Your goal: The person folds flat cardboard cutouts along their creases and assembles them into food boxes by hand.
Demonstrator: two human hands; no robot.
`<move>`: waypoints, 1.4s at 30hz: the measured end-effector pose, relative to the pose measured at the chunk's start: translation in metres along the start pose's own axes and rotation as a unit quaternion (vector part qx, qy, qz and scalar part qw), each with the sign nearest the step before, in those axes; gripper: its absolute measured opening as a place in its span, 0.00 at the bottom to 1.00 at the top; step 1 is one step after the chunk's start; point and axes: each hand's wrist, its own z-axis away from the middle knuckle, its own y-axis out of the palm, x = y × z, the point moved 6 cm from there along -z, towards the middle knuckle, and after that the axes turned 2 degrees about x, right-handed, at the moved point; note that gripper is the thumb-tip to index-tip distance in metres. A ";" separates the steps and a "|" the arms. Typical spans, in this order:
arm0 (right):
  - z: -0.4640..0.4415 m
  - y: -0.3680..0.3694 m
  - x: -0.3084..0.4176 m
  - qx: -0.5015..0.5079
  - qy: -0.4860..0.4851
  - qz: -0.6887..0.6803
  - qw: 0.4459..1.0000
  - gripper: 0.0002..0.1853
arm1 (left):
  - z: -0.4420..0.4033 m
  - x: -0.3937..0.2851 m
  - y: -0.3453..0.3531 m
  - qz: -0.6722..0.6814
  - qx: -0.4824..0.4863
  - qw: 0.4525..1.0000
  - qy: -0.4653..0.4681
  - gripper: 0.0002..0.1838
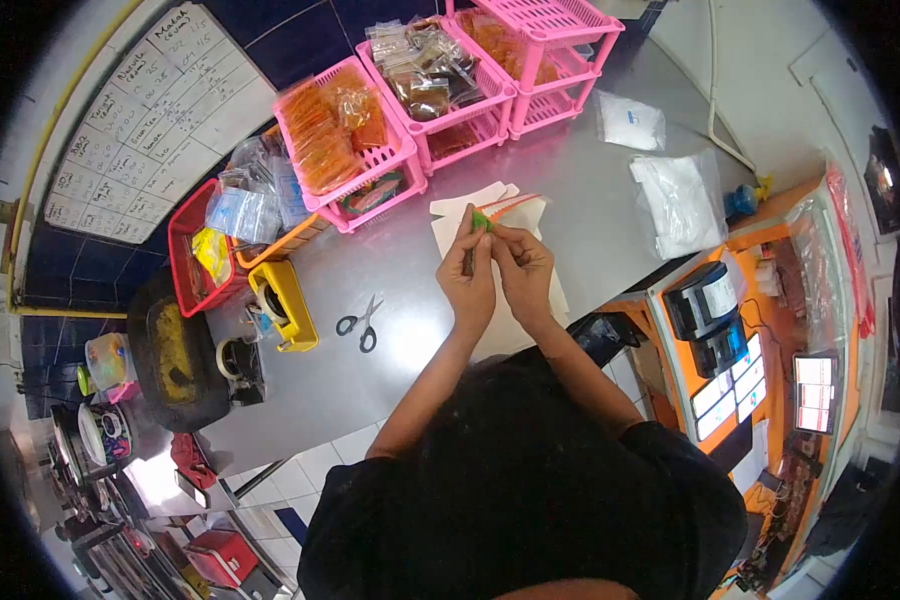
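My left hand (pixel 466 280) and my right hand (pixel 525 275) meet above the metal table. Their fingers are pinched together around a small green piece (pixel 481 221), too small to name surely. An orange-red strip (pixel 515 204) slants away from it to the right; whether it is joined to the green piece I cannot tell. Under the hands lies a cream, flat sheet of paper or card (pixel 452 228), partly covered by my arms. Scissors (pixel 360 326) with dark handles rest on the table to the left, blades apart, touched by neither hand.
Pink baskets (pixel 410 150) with orange and dark packets line the back. To the left are a yellow tape dispenser (pixel 288 310), a red basket (pixel 192 240) and a tape roll (pixel 236 358). White packs (pixel 678 205) lie at right, near an orange shelf unit (pixel 670 310) holding a black device (pixel 705 305).
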 end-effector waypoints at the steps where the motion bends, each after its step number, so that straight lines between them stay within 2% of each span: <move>1: 0.001 -0.001 -0.003 -0.003 0.006 0.006 1.000 0.10 | 0.001 0.002 -0.001 -0.011 0.002 1.000 0.005 0.09; 2: 0.000 -0.001 -0.004 -0.006 0.008 0.011 1.000 0.11 | -0.001 0.002 0.000 -0.021 0.005 1.000 0.013 0.10; 5: -0.002 0.000 0.006 -0.023 0.031 0.028 0.999 0.13 | 0.000 -0.022 0.008 -0.179 0.076 0.979 0.069 0.17; 7: -0.006 0.003 0.019 -0.029 0.051 0.003 0.998 0.14 | 0.003 -0.029 0.021 -0.345 0.128 0.923 0.116 0.22; 9: -0.012 0.001 0.016 -0.039 0.096 -0.037 0.994 0.13 | 0.008 -0.030 0.028 -0.495 0.204 0.831 0.151 0.30; 12: -0.021 -0.025 -0.005 -0.030 0.195 -0.062 0.978 0.12 | 0.014 -0.027 0.023 -0.475 0.283 0.822 0.132 0.34; 15: -0.030 -0.033 0.005 -0.068 0.177 -0.043 0.981 0.12 | 0.023 -0.056 0.011 -0.436 0.214 0.865 0.125 0.35; 18: -0.034 -0.039 0.011 -0.102 0.174 -0.083 0.976 0.12 | 0.038 -0.034 -0.012 -0.389 0.201 0.893 -0.108 0.31; 19: -0.034 -0.038 0.010 -0.109 0.178 -0.105 0.972 0.11 | 0.040 -0.029 -0.014 -0.409 0.187 0.893 -0.024 0.21; 22: -0.023 -0.032 0.003 -0.019 0.083 0.019 0.996 0.17 | 0.042 -0.023 -0.019 -0.522 0.220 0.823 -0.042 0.13; 23: -0.016 -0.028 0.010 0.060 -0.015 0.240 0.969 0.23 | 0.041 -0.025 -0.018 -0.524 0.217 0.823 -0.019 0.12; 24: -0.007 -0.021 0.017 0.081 0.008 0.277 0.957 0.23 | 0.041 -0.027 -0.016 -0.526 0.215 0.823 0.004 0.10; 26: 0.007 -0.004 0.039 0.121 0.054 0.349 0.928 0.23 | 0.042 -0.028 -0.014 -0.517 0.222 0.826 0.033 0.09; 27: 0.010 -0.010 0.029 0.135 0.104 0.324 0.930 0.18 | 0.042 -0.027 -0.014 -0.508 0.231 0.829 0.037 0.09; 30: 0.013 -0.041 -0.003 0.159 0.136 0.290 0.934 0.12 | 0.049 -0.021 -0.022 -0.440 0.230 0.868 0.015 0.07; 31: 0.017 -0.047 -0.005 0.149 0.151 0.252 0.944 0.11 | 0.052 -0.020 -0.026 -0.411 0.225 0.883 0.001 0.06; 34: 0.024 -0.054 0.001 0.113 0.191 0.130 0.966 0.09 | 0.057 -0.009 -0.043 -0.369 0.181 0.901 -0.139 0.05; 36: 0.032 -0.051 0.009 0.082 0.216 0.035 0.972 0.09 | 0.057 -0.005 -0.051 -0.292 0.131 0.933 -0.165 0.05; 39: 0.038 -0.046 0.012 0.040 0.233 -0.013 0.971 0.09 | 0.050 0.000 -0.051 -0.144 0.075 0.969 -0.184 0.04; 40: 0.038 -0.047 0.010 0.044 0.230 -0.027 0.972 0.10 | 0.046 0.000 -0.049 -0.088 0.060 0.977 -0.187 0.04; 42: 0.038 -0.049 0.007 0.053 0.223 -0.057 0.972 0.12 | 0.041 -0.009 -0.040 -0.058 0.055 0.984 -0.162 0.05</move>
